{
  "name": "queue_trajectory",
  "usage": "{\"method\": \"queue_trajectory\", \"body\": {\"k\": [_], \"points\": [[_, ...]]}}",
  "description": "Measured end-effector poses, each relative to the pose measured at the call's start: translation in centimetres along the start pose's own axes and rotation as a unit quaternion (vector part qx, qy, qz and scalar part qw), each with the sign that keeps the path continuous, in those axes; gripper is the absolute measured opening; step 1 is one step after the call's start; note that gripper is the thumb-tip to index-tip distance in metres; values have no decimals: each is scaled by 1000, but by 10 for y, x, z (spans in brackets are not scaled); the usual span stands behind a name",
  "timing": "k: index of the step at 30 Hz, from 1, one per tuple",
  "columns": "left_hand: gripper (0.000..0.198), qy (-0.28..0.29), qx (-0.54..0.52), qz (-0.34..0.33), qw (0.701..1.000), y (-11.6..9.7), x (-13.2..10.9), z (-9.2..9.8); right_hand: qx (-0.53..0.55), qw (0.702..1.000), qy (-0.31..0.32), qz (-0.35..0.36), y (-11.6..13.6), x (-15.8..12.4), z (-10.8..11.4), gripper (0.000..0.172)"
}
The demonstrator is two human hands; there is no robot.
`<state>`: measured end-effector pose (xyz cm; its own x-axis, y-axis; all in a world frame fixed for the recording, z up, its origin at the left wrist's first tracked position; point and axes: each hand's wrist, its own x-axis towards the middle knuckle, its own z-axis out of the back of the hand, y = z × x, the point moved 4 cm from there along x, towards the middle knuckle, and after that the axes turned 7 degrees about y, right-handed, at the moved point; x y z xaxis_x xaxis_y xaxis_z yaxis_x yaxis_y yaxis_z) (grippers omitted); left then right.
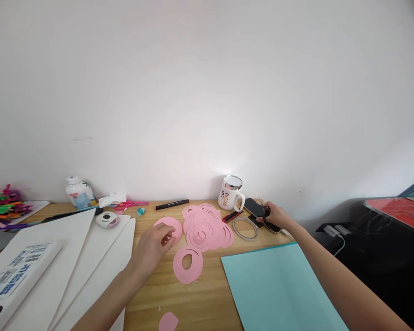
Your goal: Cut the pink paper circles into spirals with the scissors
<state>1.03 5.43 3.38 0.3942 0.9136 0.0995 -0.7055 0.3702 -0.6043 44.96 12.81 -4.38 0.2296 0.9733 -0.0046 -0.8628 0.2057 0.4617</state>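
Note:
My left hand (152,243) bends its fingers and thumb over a round pink paper piece (174,223), gripping it near its lower edge; the fingertips are partly hidden. Just right of it lies a heap of pink paper rings (204,225), and a single pink ring (187,276) lies nearer to me. At the right, my right hand (275,216) is closed on dark-handled scissors (267,212), held over a phone (254,207); the blades are hard to make out. A roll of tape (244,228) lies beside them.
A white mug (230,195) stands near the wall, with a black marker (172,204) to its left. Blue-green sheets (272,285) cover the right front. White paper (100,266), a bottle (80,193) and pink scissors (131,203) lie or stand leftward. A pink scrap (168,322) lies in front.

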Motion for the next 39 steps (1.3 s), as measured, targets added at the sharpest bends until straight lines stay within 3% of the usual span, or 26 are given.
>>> {"method": "queue_trajectory", "body": {"k": [3,6,15,20,24,26,28,30,31,34,37,39], "points": [[26,20,62,27,997,37,20,-8,-1,1000,2,-9,-3,4,-4,39],[34,50,95,29,994,57,23,-14,5,1000,0,-13,-5,5,-7,42],[19,107,116,49,986,56,26,-18,43,999,-23,-18,-6,6,-10,45],[11,125,127,63,982,55,28,-17,104,993,-61,-12,1,-9,1,40],[8,134,144,71,978,54,32,-16,180,968,-172,20,27,-32,22,39],[7,138,153,70,976,52,34,-14,227,945,-230,55,51,-48,30,35],[6,140,163,69,974,51,34,-14,272,925,-247,97,84,-68,29,29],[7,144,171,67,972,49,35,-14,312,910,-232,145,122,-92,21,24],[8,145,175,66,972,49,35,-14,376,885,-204,185,142,-104,15,20],[10,145,183,66,970,46,35,-14,504,832,-64,222,194,-137,-15,14],[9,142,185,67,970,43,34,-13,591,778,66,203,226,-156,-48,20],[10,143,186,64,970,41,34,-12,614,757,110,195,234,-160,-65,23]]}}
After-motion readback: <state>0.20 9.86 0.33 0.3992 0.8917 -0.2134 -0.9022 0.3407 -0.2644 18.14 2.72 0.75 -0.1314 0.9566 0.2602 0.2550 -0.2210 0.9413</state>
